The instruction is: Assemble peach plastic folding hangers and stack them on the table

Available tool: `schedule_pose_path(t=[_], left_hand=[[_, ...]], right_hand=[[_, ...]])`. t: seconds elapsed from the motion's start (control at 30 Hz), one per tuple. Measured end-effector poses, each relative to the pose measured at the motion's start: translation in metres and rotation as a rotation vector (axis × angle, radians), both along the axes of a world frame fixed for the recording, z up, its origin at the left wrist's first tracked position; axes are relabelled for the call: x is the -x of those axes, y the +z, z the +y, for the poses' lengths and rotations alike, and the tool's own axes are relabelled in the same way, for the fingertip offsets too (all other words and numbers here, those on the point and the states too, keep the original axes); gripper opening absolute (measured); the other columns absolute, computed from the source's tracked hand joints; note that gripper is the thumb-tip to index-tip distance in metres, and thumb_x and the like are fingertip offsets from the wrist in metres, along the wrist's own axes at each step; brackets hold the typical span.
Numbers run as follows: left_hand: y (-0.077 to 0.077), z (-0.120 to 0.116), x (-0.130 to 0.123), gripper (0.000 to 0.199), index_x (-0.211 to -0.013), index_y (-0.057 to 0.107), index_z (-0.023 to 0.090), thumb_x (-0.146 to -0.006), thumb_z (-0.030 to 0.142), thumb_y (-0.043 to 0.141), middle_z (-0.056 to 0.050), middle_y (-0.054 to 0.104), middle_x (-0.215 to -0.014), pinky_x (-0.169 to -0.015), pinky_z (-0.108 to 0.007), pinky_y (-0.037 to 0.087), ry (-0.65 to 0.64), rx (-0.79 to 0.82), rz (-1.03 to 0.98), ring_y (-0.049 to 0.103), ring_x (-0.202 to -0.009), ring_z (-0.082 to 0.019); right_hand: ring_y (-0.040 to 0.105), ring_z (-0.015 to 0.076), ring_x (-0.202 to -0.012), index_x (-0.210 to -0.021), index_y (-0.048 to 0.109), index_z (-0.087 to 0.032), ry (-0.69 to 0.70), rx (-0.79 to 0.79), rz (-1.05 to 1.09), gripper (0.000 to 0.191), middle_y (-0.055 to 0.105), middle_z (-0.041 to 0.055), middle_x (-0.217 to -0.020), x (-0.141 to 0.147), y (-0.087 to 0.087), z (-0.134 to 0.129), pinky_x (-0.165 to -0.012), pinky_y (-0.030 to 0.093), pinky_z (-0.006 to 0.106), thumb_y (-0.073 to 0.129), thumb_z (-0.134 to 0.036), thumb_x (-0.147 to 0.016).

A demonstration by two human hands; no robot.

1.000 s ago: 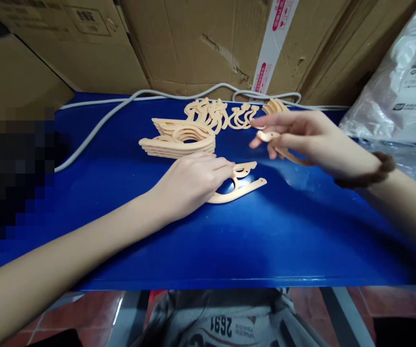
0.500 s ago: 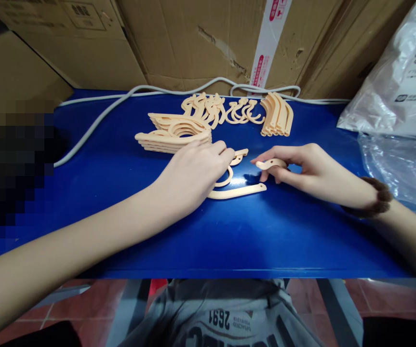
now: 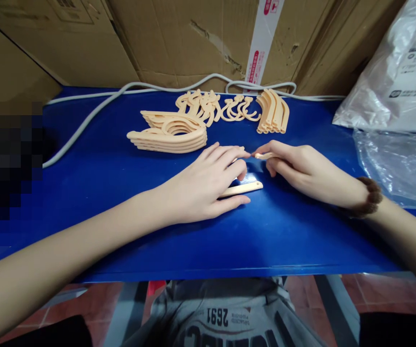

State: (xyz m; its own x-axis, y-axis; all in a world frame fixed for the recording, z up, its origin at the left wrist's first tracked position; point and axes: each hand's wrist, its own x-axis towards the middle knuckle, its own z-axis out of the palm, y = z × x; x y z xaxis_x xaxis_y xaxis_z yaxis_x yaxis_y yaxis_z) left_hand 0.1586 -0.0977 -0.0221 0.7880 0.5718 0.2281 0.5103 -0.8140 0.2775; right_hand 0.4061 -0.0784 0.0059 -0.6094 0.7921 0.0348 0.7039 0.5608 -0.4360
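Both bare arms (image 3: 95, 236) slant in over the front edge of the blue table (image 3: 208, 250). The left hand (image 3: 208, 185) is palm down, thumb spread from the fingers; the right hand (image 3: 298, 164) pinches, its fingertips nearly meeting the left's.

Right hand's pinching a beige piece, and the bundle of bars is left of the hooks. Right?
Not quite: the bars are right of the hooks, as the head view shows. The right hand does pinch a beige piece.
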Motion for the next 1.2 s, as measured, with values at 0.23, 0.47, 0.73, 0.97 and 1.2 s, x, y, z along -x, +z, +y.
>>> schedule_pose_path(t=[0.23, 0.47, 0.73, 0.97, 1.2], left_hand=[[-0.010, 0.003, 0.003, 0.024, -0.107, 0.056, 0.017, -0.105, 0.038, 0.046, -0.019, 0.046, -0.153, -0.124, -0.062, 0.026, -0.059, 0.006, 0.015, 0.029, -0.153, -0.038], [-0.009, 0.002, 0.004, 0.023, -0.111, 0.053, 0.016, -0.108, 0.033, 0.038, -0.020, 0.040, -0.158, -0.124, -0.061, 0.029, -0.031, 0.040, -0.045, 0.030, -0.154, -0.036], [-0.005, 0.000, 0.002, 0.015, -0.107, 0.049, 0.019, -0.108, 0.030, 0.039, -0.018, 0.046, -0.154, -0.124, -0.054, 0.032, 0.016, 0.125, -0.174, 0.032, -0.154, -0.027], [-0.007, 0.000, 0.003, 0.015, -0.105, 0.048, 0.021, -0.108, 0.032, 0.040, -0.015, 0.045, -0.157, -0.126, -0.051, 0.031, 0.039, 0.153, -0.206, 0.030, -0.155, -0.023], [-0.008, 0.000, 0.002, 0.015, -0.101, 0.046, 0.020, -0.107, 0.033, 0.041, -0.017, 0.047, -0.156, -0.126, -0.051, 0.030, 0.037, 0.172, -0.227, 0.032, -0.154, -0.025]], right_hand=[[0.067, 0.0259, -0.105, -0.125, 0.059, -0.022, 0.025, 0.016, 0.030, 0.039, 0.071, 0.0098, -0.121, -0.001, -0.001, -0.002, -0.090, 0.048, 0.040, 0.034, -0.045, -0.105], [0.067, 0.0251, -0.102, -0.120, 0.064, -0.023, 0.050, 0.037, 0.058, 0.040, 0.072, 0.0081, -0.116, 0.001, 0.000, -0.003, -0.090, 0.049, 0.038, 0.034, -0.046, -0.106], [0.062, 0.0201, -0.074, -0.097, 0.064, -0.022, 0.042, 0.114, 0.071, 0.036, 0.071, 0.0040, -0.089, 0.004, 0.011, -0.009, -0.072, 0.047, 0.034, 0.037, -0.044, -0.105], [0.051, 0.0158, -0.059, -0.086, 0.060, -0.022, 0.067, 0.100, 0.093, 0.034, 0.060, -0.0006, -0.070, 0.005, 0.013, -0.011, -0.063, 0.041, 0.030, 0.039, -0.043, -0.104], [0.058, 0.0166, -0.066, -0.101, 0.066, -0.021, 0.071, 0.101, 0.072, 0.035, 0.068, 0.0011, -0.080, 0.004, 0.012, -0.011, -0.064, 0.041, 0.029, 0.042, -0.047, -0.103]])
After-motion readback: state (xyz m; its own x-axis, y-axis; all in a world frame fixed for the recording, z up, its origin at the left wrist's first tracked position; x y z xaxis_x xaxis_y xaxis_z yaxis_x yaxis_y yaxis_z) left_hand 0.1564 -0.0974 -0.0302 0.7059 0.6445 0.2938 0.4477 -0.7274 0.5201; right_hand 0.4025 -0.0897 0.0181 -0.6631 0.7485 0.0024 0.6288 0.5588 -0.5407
